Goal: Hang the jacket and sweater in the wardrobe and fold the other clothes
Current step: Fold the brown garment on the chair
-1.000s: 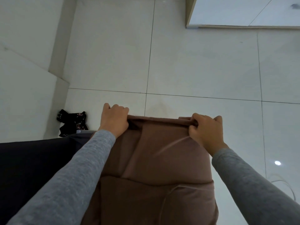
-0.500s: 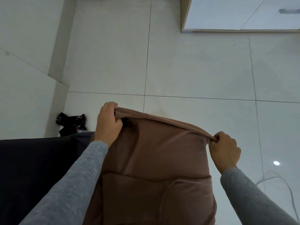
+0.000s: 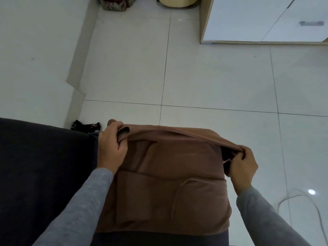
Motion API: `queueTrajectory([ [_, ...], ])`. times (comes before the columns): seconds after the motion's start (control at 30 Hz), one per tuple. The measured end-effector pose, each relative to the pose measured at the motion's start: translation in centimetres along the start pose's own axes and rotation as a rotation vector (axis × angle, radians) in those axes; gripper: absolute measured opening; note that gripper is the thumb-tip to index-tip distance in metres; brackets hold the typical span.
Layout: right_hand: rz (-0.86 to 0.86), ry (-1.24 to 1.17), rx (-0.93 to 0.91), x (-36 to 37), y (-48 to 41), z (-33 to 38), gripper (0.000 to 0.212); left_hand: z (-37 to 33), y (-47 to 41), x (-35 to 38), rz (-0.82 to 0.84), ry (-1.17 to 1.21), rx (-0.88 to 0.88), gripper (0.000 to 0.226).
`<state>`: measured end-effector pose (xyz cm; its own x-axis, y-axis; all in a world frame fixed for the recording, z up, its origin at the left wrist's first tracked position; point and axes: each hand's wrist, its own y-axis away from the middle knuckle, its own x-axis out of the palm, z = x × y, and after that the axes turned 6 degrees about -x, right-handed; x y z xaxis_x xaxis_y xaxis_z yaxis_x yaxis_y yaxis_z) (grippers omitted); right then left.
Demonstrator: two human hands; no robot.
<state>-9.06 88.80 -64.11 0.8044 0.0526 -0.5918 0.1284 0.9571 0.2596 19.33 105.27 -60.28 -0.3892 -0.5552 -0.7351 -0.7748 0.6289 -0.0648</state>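
Note:
A brown garment (image 3: 170,174) with a thin drawstring lies partly folded in front of me, over a dark surface. My left hand (image 3: 111,146) grips its far left corner. My right hand (image 3: 242,163) pinches its far right corner. Between the two hands the top edge is lifted and stretched, and a folded layer shows beneath it. Both arms wear grey sleeves. The wardrobe (image 3: 262,20), white with a wooden edge, stands at the top right.
A dark fabric surface (image 3: 44,174) fills the left. A small black patterned item (image 3: 85,125) lies on the tiled floor by the wall. A white cable (image 3: 301,201) curls on the floor at right. A patterned object (image 3: 115,3) and a round beige base (image 3: 177,1) stand far off.
My hands have pulled the garment's top edge up and toward me, and my right hand has moved right and down. The view has tilted up and shows more of the floor.

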Motion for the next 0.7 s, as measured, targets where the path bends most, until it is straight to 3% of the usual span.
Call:
queueTrajectory([
  [0.1, -0.031, 0.001, -0.015, -1.5, 0.8, -1.0, 0.034, 0.0, 4.7, -1.5, -0.046, -0.112, 0.067, 0.036],
  [0.23, -0.012, -0.014, -0.001, -4.3, 2.3, -2.2, 0.034, 1.2, 11.0, -2.6, 0.068, -0.201, 0.059, 0.03],
  [0.33, 0.11, -0.003, 0.055, -5.5, 3.9, -4.3, 0.031, 3.2, 15.5, -2.3, 0.368, -0.272, -0.011, 0.044],
  [0.4, 0.252, -0.015, 0.09, -5.5, 5.0, -5.3, 0.024, 4.0, 17.8, -2.3, 0.569, -0.192, -0.065, 0.054],
  [0.43, 0.309, -0.027, 0.096, -5.4, 5.6, -5.4, 0.021, 4.0, 18.5, -2.2, 0.587, -0.111, -0.09, 0.053],
  [0.5, 0.344, -0.029, 0.09, -4.9, 6.7, -5.5, 0.017, 3.4, 18.8, -1.9, 0.432, 0.031, -0.2, 0.044],
  [0.6, 0.265, -0.053, 0.138, -3.7, 7.4, -5.3, 0.022, 2.5, 16.7, -1.0, 0.041, 0.092, -0.407, 0.036],
  [0.7, 0.225, -0.075, 0.21, -2.2, 7.3, -5.0, 0.014, 2.3, 13.4, -0.8, -0.102, 0.154, -0.689, 0.046],
])
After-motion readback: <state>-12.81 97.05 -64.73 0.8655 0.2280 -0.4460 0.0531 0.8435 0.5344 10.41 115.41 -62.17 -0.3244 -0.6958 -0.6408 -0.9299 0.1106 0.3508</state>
